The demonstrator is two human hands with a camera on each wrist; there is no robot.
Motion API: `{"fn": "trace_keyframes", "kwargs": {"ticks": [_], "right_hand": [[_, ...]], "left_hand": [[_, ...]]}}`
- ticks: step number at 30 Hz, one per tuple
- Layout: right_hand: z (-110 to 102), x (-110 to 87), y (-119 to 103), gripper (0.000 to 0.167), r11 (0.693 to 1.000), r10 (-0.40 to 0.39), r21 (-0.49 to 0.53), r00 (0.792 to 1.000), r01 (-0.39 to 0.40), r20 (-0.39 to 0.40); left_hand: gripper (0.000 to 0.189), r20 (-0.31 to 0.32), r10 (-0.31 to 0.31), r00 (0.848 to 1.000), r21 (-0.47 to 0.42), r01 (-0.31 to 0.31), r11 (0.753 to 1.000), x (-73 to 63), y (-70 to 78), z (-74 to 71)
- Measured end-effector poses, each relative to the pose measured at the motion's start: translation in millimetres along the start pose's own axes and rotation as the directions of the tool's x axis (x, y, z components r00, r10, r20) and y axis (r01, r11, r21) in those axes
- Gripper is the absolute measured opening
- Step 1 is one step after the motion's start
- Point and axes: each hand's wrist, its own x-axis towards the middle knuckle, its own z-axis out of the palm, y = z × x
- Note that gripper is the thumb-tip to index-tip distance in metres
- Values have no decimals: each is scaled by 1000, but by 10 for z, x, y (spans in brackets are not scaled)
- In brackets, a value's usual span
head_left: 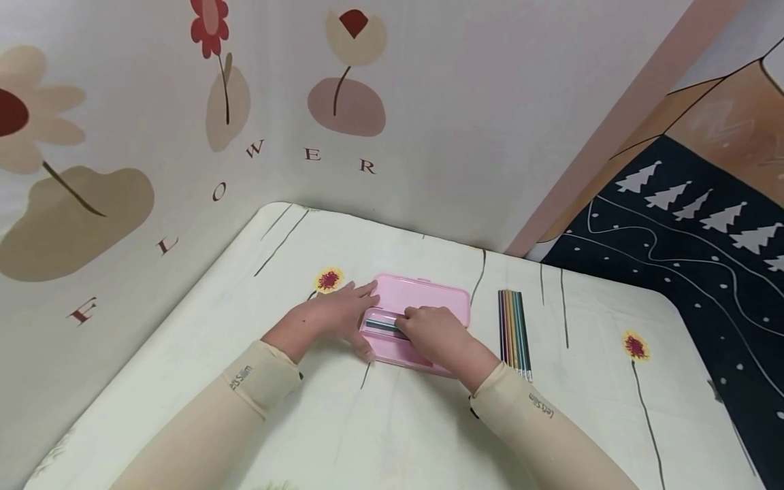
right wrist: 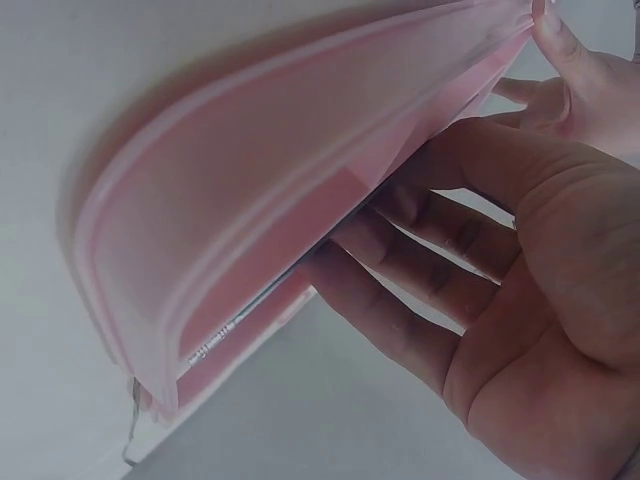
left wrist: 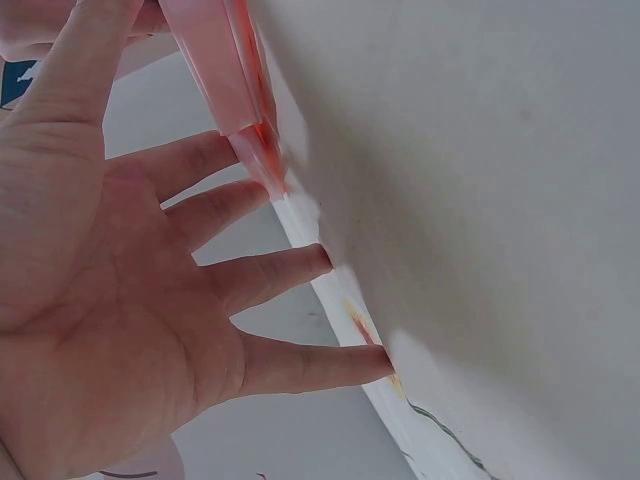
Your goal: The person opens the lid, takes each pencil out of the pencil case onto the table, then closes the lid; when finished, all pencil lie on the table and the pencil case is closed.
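A pink pencil case lies opened flat on the table, its lid on the far side. My left hand spreads over its left end, thumb at the near corner and fingers at the far side. In the left wrist view those fingers are straight, some resting on the cloth. Over the case's middle, my right hand pinches a dark pencil between thumb and fingers, its silver-banded end inside the case. Teal pencil shafts show in the inner compartment between the hands.
Several coloured pencils lie side by side on the table, right of the case. The white tablecloth has printed flowers. Fabric walls with flower prints stand behind and to the left; a dark printed cloth hangs at right.
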Motion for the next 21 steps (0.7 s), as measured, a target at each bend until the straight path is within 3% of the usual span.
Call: {"fn": "trace_keyframes", "kwargs": {"ticks": [5,14,17,21], "right_hand": [[-32,-9,2,35,1000,18,17,1000,-18,9],[-187,-105,79,34,970,97,222,994,-104,41],[-199,-161,137,33,941,117,314,992,-123,37],[-161,-220,234,30,867,188,460,981,-190,51]], "left_hand": [[120,-3,3,1000,1,-3,1000,2,-2,6],[120,-3,3,1000,0,-3,1000,9,-9,8],[119,-6,0,1000,-2,0,1000,14,-12,13],[118,-5,-7,1000,0,7,1000,16,-12,16]]}}
